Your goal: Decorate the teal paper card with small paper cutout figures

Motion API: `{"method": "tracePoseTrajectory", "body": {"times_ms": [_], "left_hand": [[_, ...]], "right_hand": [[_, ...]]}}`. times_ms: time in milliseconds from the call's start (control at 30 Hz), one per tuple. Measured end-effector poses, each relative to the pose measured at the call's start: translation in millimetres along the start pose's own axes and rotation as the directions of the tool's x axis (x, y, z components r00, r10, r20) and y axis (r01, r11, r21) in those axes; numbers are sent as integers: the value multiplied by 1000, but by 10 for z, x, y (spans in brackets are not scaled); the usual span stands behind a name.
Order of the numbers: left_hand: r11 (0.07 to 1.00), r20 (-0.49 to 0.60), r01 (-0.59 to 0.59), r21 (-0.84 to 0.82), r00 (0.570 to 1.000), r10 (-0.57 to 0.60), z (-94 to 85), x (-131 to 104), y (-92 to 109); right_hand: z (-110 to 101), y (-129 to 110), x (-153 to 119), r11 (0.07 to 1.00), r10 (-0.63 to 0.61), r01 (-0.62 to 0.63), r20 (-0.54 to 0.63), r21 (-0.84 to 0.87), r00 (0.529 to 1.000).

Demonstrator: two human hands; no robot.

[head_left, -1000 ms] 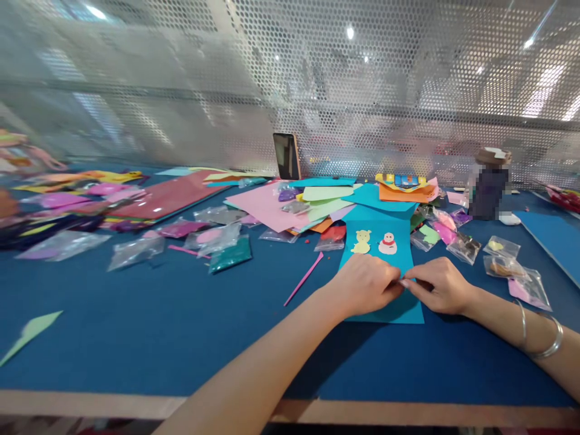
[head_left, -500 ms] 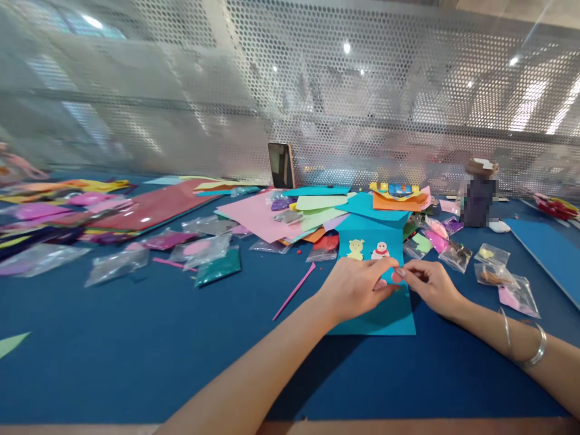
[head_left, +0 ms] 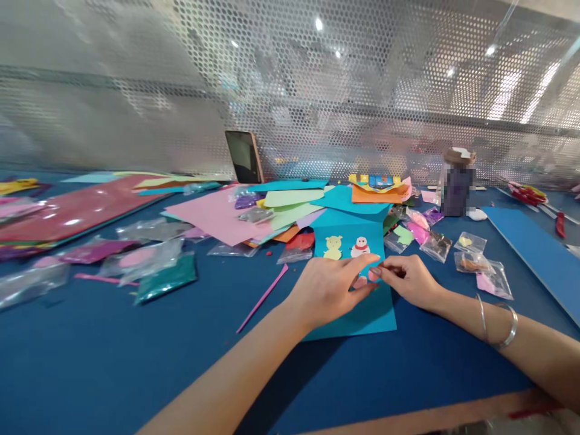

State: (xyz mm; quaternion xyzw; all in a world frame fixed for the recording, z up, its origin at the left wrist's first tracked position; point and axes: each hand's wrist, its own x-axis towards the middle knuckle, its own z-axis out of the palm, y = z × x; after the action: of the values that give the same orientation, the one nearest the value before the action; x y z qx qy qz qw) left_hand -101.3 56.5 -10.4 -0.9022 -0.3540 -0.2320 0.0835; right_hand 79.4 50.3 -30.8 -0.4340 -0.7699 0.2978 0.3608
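A bright blue card point(head_left: 348, 320) lies under both hands, with a yellow bear figure point(head_left: 333, 246) and a white snowman with a red scarf point(head_left: 360, 246) on its upper part. My left hand point(head_left: 328, 287) rests over the card, thumb and fingers apart around a pink clay piece point(head_left: 360, 283) on its surface. Close to its fingertips, my right hand point(head_left: 412, 279) pinches the edge of a round pink clay piece point(head_left: 374, 275) at the card's right side. The left palm hides part of the card.
A pink plastic tool point(head_left: 263, 299) lies left of the card. Coloured papers point(head_left: 217, 214) and a propped phone point(head_left: 244, 157) are behind. Small clay bags point(head_left: 471, 263), a blue board point(head_left: 534, 254) and a bottle point(head_left: 457, 187) stand or lie on the right.
The view has turned to the right, so the card, hands and table items appear farther left. Both hands keep nearly the same pose over the card.
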Motion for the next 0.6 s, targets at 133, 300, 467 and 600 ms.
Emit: {"method": "tracePoseTrajectory", "body": {"times_ms": [133, 300, 467, 600], "left_hand": [[1000, 1, 1, -5, 1000, -1, -5, 4, 4], [1000, -11, -7, -11, 1000, 7, -10, 7, 6], [1000, -27, -9, -23, 1000, 8, -12, 7, 10], [998, -47, -42, -42, 998, 41, -10, 7, 4]], "right_hand": [[-3, -8, -1, 1000, 9, -9, -3, 10, 1000], [-1, -25, -4, 1000, 14, -14, -2, 5, 1000], [-1, -23, -9, 999, 31, -31, -7, 8, 999], [-12, -22, -16, 999, 35, -35, 22, 29, 999]]}}
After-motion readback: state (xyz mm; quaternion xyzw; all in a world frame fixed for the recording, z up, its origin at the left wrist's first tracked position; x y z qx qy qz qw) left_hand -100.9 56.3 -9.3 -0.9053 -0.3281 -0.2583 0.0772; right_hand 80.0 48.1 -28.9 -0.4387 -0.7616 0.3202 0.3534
